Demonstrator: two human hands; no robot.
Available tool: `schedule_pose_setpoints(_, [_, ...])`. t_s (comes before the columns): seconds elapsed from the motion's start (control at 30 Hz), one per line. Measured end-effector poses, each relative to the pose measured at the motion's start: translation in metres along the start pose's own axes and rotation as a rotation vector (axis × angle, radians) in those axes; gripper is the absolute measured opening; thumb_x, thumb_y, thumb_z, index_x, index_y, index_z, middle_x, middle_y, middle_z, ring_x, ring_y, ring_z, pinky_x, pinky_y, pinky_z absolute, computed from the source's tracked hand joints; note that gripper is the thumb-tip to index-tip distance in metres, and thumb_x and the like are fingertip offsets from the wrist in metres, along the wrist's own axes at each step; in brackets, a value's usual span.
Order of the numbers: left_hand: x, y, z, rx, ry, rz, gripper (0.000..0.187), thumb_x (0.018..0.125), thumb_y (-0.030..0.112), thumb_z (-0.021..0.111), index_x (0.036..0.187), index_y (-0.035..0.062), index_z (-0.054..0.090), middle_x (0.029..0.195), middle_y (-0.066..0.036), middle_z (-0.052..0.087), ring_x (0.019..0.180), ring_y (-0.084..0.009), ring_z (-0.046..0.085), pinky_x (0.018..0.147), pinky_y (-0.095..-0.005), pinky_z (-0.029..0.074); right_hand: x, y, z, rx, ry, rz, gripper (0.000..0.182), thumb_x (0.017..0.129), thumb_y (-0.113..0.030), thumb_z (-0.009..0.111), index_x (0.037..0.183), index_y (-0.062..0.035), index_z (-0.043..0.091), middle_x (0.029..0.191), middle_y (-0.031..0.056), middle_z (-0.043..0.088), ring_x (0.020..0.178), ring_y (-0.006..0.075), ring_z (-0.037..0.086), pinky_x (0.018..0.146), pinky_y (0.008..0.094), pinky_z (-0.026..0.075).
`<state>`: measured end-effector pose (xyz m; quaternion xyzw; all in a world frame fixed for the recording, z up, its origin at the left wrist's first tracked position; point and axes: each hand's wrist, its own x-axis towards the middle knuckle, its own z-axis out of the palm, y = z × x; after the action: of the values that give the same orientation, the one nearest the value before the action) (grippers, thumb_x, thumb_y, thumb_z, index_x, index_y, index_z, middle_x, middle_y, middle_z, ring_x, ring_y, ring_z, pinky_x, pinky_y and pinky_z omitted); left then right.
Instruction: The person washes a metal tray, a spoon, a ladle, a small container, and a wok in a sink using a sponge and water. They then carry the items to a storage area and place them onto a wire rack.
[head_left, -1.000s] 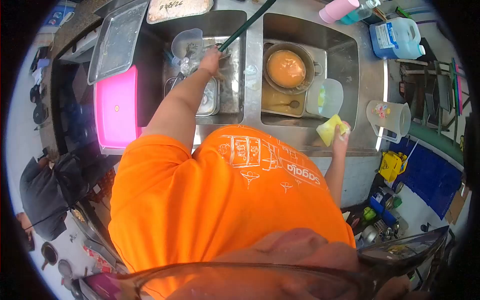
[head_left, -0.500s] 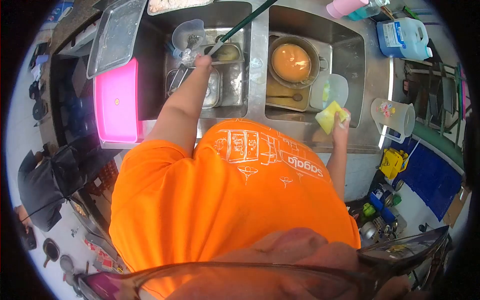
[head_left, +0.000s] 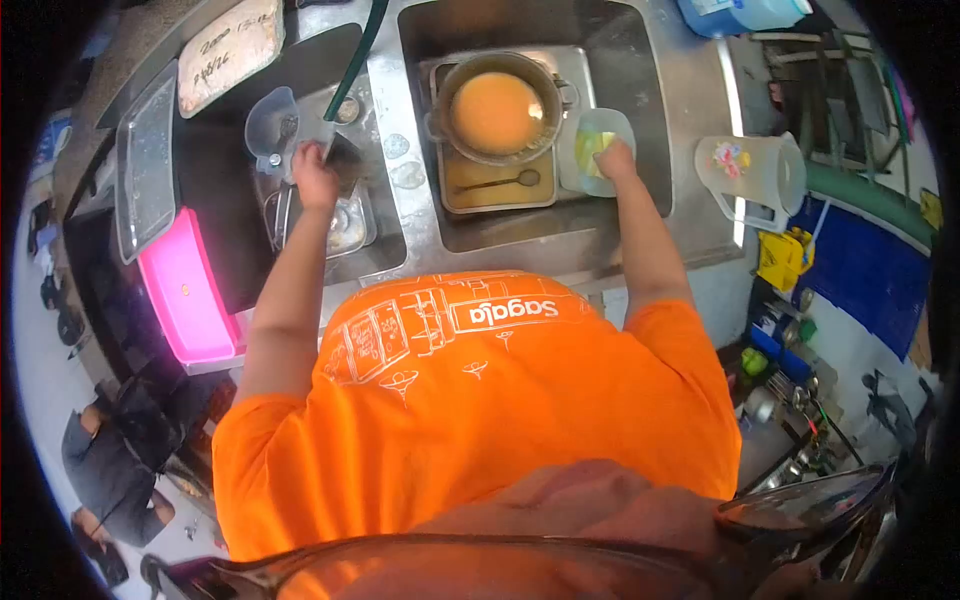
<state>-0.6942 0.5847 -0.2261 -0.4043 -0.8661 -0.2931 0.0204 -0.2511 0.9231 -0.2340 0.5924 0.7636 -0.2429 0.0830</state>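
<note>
My left hand is closed over the left sink basin, its fingers around something small and pale that I cannot make out, beside the lower end of a green hose. A clear plastic jug and a metal tray with a lid lie around it. On the right, my right hand dips into a translucent tub, gripping a yellow-green sponge. Left of the tub, a pot of orange liquid rests on a metal tray holding a spoon.
A pink tray, a clear lid and a marked whitish lid are at the left. A clear pitcher and a blue jug stand right. Another person is at lower left.
My right hand has moved from the sink's front edge into the tub with the sponge. The view has shifted, so the sinks appear farther left.
</note>
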Motion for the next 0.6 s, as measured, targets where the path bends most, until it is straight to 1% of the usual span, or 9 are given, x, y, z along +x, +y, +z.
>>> schedule_pose_setpoints(0.07, [-0.009, 0.022, -0.021, 0.115, -0.098, 0.117, 0.015, 0.07, -0.004, 0.052, 0.083, 0.0019, 0.054, 0.111, -0.014, 0.055, 0.11, -0.0367, 0.049, 0.094, -0.0481, 0.036, 0.062, 0.034, 0.071, -0.177, -0.151, 0.005, 0.032, 0.082, -0.019, 0.056, 0.107, 0.0017, 0.057, 0.107, 0.0255, 0.059, 0.102, 0.0371, 0.057, 0.086, 0.043, 0.047])
schedule_pose_setpoints(0.13, [-0.019, 0.027, -0.056, 0.19, -0.159, 0.211, 0.012, 0.071, -0.002, 0.053, 0.081, 0.0044, 0.053, 0.116, -0.012, 0.054, 0.118, -0.0344, 0.045, 0.097, -0.0542, 0.031, 0.068, 0.019, 0.109, -0.256, -0.17, -0.016, 0.034, 0.087, -0.019, 0.046, 0.114, -0.0016, 0.058, 0.116, 0.0195, 0.058, 0.108, 0.0347, 0.056, 0.089, 0.0419, 0.046])
schedule_pose_setpoints(0.17, [-0.023, 0.03, -0.069, 0.215, -0.185, 0.249, 0.011, 0.071, -0.001, 0.054, 0.08, 0.006, 0.053, 0.118, -0.011, 0.053, 0.122, -0.0328, 0.043, 0.099, -0.0577, 0.028, 0.078, 0.015, 0.129, -0.297, -0.195, -0.033, 0.034, 0.086, -0.018, 0.046, 0.114, -0.0016, 0.058, 0.115, 0.0196, 0.058, 0.107, 0.0346, 0.056, 0.088, 0.0419, 0.046])
schedule_pose_setpoints(0.2, [-0.028, 0.03, -0.079, 0.21, -0.141, 0.284, 0.011, 0.072, 0.0, 0.053, 0.079, 0.0084, 0.053, 0.118, -0.01, 0.054, 0.124, -0.0312, 0.042, 0.101, -0.0566, 0.028, 0.085, 0.013, 0.144, -0.322, -0.228, -0.055, 0.034, 0.086, -0.018, 0.047, 0.114, -0.0017, 0.058, 0.115, 0.0197, 0.059, 0.107, 0.0345, 0.056, 0.088, 0.0419, 0.046])
schedule_pose_setpoints(0.27, [-0.035, 0.034, -0.103, 0.31, -0.149, 0.385, 0.009, 0.073, 0.002, 0.054, 0.077, 0.009, 0.051, 0.12, -0.009, 0.054, 0.123, -0.03, 0.043, 0.102, -0.0554, 0.027, 0.101, 0.015, 0.164, -0.377, -0.327, -0.094, 0.035, 0.084, -0.016, 0.048, 0.114, -0.0017, 0.057, 0.114, 0.0199, 0.059, 0.106, 0.0344, 0.057, 0.088, 0.0419, 0.046])
schedule_pose_setpoints(0.37, [-0.04, 0.045, -0.132, 0.339, -0.055, 0.445, 0.007, 0.074, 0.003, 0.053, 0.076, 0.0092, 0.051, 0.122, -0.008, 0.053, 0.123, -0.0301, 0.044, 0.103, -0.0537, 0.028, 0.121, 0.026, 0.161, -0.474, -0.509, -0.139, 0.036, 0.082, -0.015, 0.051, 0.115, -0.0019, 0.057, 0.112, 0.0201, 0.06, 0.105, 0.0341, 0.058, 0.087, 0.0419, 0.047])
schedule_pose_setpoints(0.5, [-0.025, 0.053, -0.148, 0.164, 0.121, 0.24, 0.018, 0.066, -0.008, 0.052, 0.078, 0.0051, 0.049, 0.121, -0.012, 0.053, 0.123, -0.0336, 0.042, 0.103, -0.0508, 0.029, 0.118, 0.039, 0.111, -0.674, -0.66, -0.266, 0.038, 0.078, -0.012, 0.054, 0.115, -0.002, 0.056, 0.109, 0.0204, 0.061, 0.103, 0.0337, 0.059, 0.086, 0.042, 0.047])
schedule_pose_setpoints(0.53, [-0.02, 0.056, -0.149, 0.095, 0.194, 0.127, 0.022, 0.063, -0.013, 0.046, 0.078, 0.0031, 0.049, 0.118, -0.013, 0.054, 0.124, -0.0327, 0.041, 0.103, -0.0435, 0.032, 0.108, 0.039, 0.089, -0.722, -0.639, -0.286, 0.039, 0.077, -0.012, 0.054, 0.115, -0.0021, 0.056, 0.109, 0.0205, 0.061, 0.102, 0.0336, 0.06, 0.085, 0.042, 0.047])
schedule_pose_setpoints(0.6, [-0.014, 0.052, -0.139, -0.121, 0.273, -0.149, 0.022, 0.064, -0.014, 0.043, 0.077, 0.0027, 0.048, 0.117, -0.013, 0.055, 0.122, -0.0318, 0.043, 0.101, -0.0389, 0.033, 0.09, 0.039, 0.04, -0.66, -0.457, -0.228, 0.04, 0.076, -0.011, 0.056, 0.115, -0.0022, 0.055, 0.108, 0.0207, 0.062, 0.101, 0.0334, 0.06, 0.085, 0.042, 0.047])
